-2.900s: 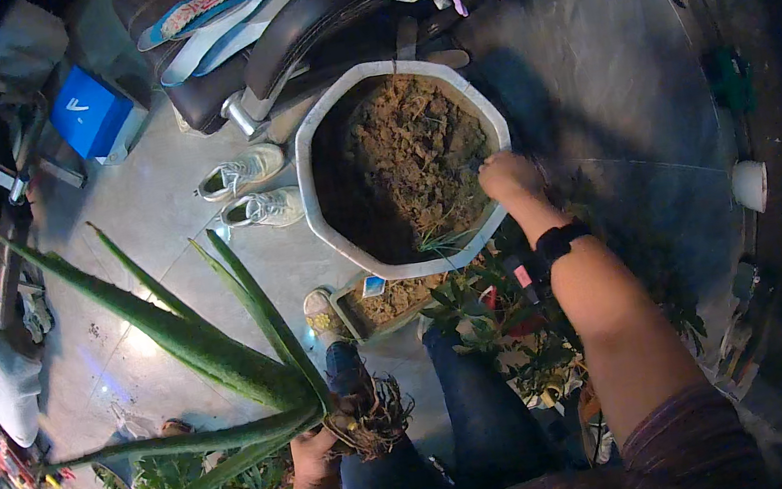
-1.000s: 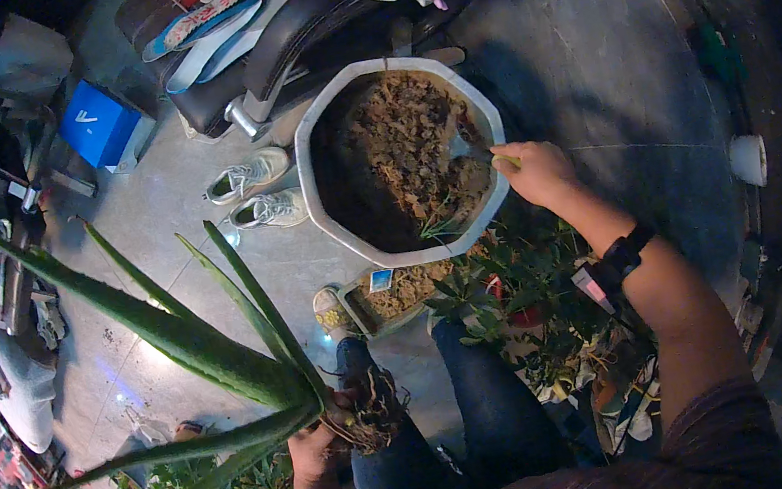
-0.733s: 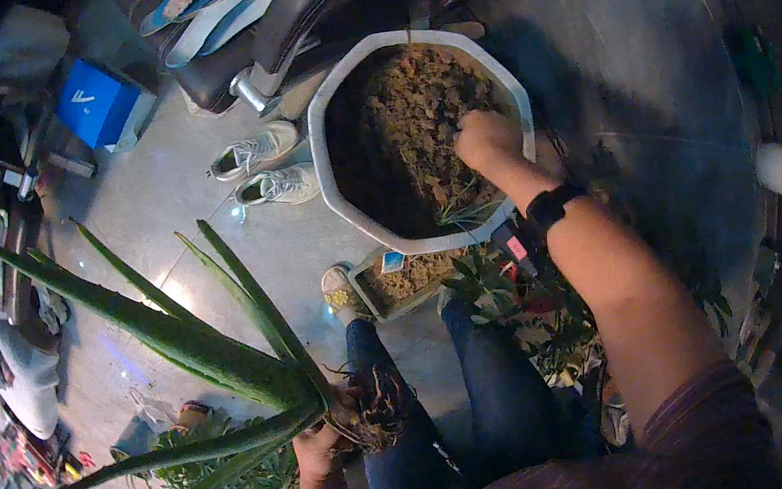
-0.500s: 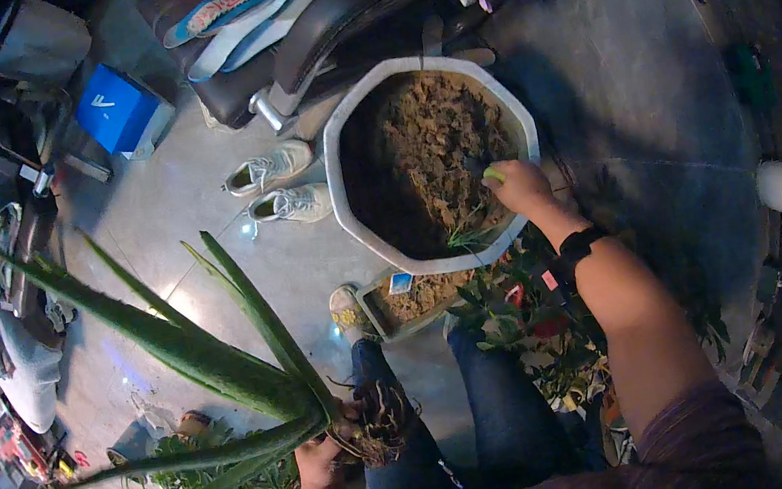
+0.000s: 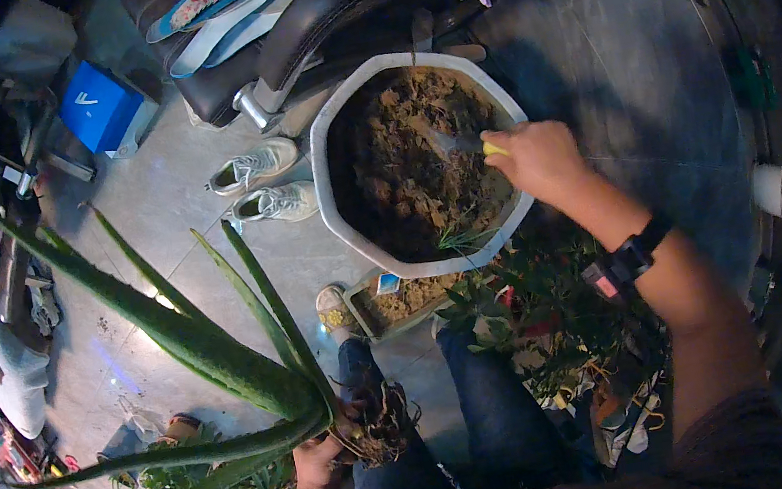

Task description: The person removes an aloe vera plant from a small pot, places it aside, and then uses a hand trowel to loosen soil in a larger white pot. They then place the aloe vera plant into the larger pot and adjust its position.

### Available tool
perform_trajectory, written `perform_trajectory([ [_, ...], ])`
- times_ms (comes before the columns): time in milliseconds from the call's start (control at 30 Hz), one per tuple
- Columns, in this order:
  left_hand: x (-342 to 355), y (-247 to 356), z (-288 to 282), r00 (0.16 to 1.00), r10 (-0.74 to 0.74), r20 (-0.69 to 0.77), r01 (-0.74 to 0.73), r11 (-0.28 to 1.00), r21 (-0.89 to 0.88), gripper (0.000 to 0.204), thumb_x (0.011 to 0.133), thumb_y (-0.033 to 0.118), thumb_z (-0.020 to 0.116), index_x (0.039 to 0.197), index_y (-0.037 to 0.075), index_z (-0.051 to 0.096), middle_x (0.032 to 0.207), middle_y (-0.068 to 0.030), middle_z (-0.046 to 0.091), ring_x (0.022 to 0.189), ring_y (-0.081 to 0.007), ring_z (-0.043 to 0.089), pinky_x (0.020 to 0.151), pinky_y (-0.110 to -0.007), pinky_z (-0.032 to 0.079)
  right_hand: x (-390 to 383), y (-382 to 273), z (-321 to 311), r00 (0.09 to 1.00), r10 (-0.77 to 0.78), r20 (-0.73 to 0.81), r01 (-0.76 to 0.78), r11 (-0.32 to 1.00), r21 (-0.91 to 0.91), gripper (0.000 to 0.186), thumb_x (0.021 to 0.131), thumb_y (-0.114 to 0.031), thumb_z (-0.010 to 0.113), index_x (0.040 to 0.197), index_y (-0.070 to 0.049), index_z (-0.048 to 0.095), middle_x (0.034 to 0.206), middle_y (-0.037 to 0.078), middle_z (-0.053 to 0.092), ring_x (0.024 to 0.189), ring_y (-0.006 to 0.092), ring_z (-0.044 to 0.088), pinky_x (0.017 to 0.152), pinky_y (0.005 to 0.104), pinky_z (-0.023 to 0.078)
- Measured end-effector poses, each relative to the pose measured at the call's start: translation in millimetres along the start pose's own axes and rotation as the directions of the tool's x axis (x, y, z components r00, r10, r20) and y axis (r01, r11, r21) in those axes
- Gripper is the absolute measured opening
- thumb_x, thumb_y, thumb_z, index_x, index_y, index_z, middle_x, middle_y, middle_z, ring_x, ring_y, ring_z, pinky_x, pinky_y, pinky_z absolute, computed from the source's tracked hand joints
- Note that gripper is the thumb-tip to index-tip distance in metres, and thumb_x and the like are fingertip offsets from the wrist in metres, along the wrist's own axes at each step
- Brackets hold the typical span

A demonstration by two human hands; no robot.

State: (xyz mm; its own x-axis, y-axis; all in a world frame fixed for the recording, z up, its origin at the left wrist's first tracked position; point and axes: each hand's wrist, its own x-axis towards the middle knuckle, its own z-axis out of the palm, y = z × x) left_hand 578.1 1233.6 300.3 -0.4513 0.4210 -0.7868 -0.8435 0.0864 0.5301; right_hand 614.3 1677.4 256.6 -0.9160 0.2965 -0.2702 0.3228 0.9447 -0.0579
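Observation:
My right hand point(image 5: 534, 157) grips a small trowel by its yellow handle point(image 5: 495, 150) over the right side of a white octagonal pot point(image 5: 326, 178); the trowel's blade point(image 5: 452, 142) rests in dark brown, lumpy soil point(image 5: 395, 133), where a few thin green shoots point(image 5: 456, 240) show near the front. At lower left my left hand point(image 5: 317, 461) is closed on the base of a large aloe plant point(image 5: 226, 360), whose long leaves spread leftward. Its bare, tangled roots point(image 5: 382, 423) hang beside that hand, over my legs.
A soil tray point(image 5: 405, 303) sits before the pot. White sneakers point(image 5: 253, 164) lie left of it, a blue box point(image 5: 98, 111) farther off. A padded dark seat point(image 5: 297, 21) with insoles and cloths stands behind. Leafy plants point(image 5: 531, 304) crowd my right; cluttered clothing point(image 5: 9, 362) lines the left.
My right hand has moved back and forth over the pot and is now farther right, with the trowel blade reaching into the soil's middle. My left hand still holds the aloe in much the same place.

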Motion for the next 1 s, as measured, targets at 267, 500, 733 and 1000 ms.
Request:
perform_trajectory([
  [267,8.8,7.2,6.0,0.995,-0.015,-0.101,0.017,1.0,0.019,0.028,0.069,0.005,0.07,0.093,0.0,0.058,0.084,-0.0092,0.06,0.085,-0.024,0.059,0.084,-0.04,0.049,100.3,-2.7,46.6,0.931,0.31,0.193,-0.307,0.951,-0.048,0.026,0.075,-0.029,0.061,0.081,-0.005,0.068,0.084,0.015,0.067,0.079,0.0333,0.064,0.069,0.0427,0.052],
  [500,8.9,7.7,17.3,0.999,0.032,0.009,-0.031,0.997,-0.077,0.03,0.068,0.007,0.07,0.093,-0.002,0.057,0.086,-0.0105,0.058,0.092,-0.0292,0.059,0.087,-0.043,0.046,26.2,-22.8,66.7,0.966,-0.233,0.115,0.252,0.95,-0.186,0.018,0.074,-0.011,0.054,0.084,-0.002,0.065,0.068,0.013,0.064,0.062,0.0282,0.063,0.051,0.0401,0.049],
  [733,10.7,4.3,7.9,0.999,0.02,0.043,-0.024,0.996,0.091,0.036,0.066,0.008,0.071,0.098,0.0,0.055,0.089,-0.01,0.059,0.089,-0.0248,0.059,0.086,-0.041,0.047,-12.5,14.0,52.2,0.99,0.102,0.101,-0.118,0.98,0.161,0.027,0.077,-0.024,0.063,0.103,-0.015,0.067,0.082,0.013,0.065,0.071,0.0296,0.064,0.065,0.04,0.051],
  [1000,15.4,-4.4,5.0,1.0,0.018,0.015,-0.018,0.999,-0.033,0.024,0.07,0.004,0.067,0.092,-0.003,0.058,0.088,-0.013,0.06,0.091,-0.028,0.059,0.085,-0.041,0.047,74.3,11.5,59.9,0.745,0.525,0.41,-0.604,0.792,0.083,0.033,0.076,-0.035,0.062,0.094,-0.008,0.068,0.097,0.014,0.066,0.094,0.0324,0.061,0.081,0.041,0.049],
])
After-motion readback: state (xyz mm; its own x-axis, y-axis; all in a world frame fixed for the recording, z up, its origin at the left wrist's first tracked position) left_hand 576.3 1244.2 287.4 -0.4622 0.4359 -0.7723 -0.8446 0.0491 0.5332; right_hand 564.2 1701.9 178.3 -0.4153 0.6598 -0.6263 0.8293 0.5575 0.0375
